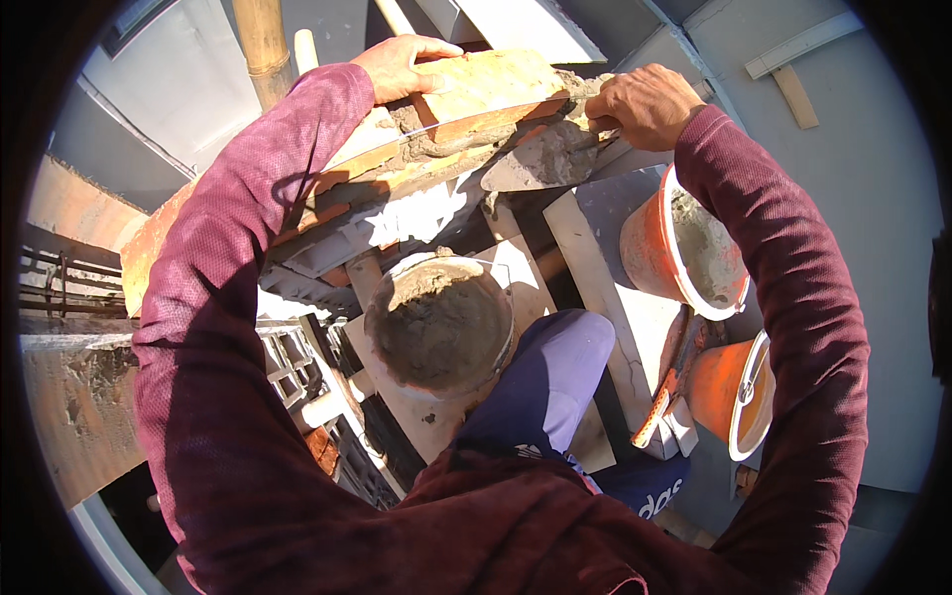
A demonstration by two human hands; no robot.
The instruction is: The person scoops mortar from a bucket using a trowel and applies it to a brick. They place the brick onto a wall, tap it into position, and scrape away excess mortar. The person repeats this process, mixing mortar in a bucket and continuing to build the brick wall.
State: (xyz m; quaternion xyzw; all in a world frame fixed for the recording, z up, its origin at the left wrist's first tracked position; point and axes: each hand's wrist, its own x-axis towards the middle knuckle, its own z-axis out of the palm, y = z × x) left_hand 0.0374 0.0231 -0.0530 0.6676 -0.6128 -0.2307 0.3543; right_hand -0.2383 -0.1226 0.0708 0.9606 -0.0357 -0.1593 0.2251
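Half the trowel (543, 159) hides under right hand (643, 104).
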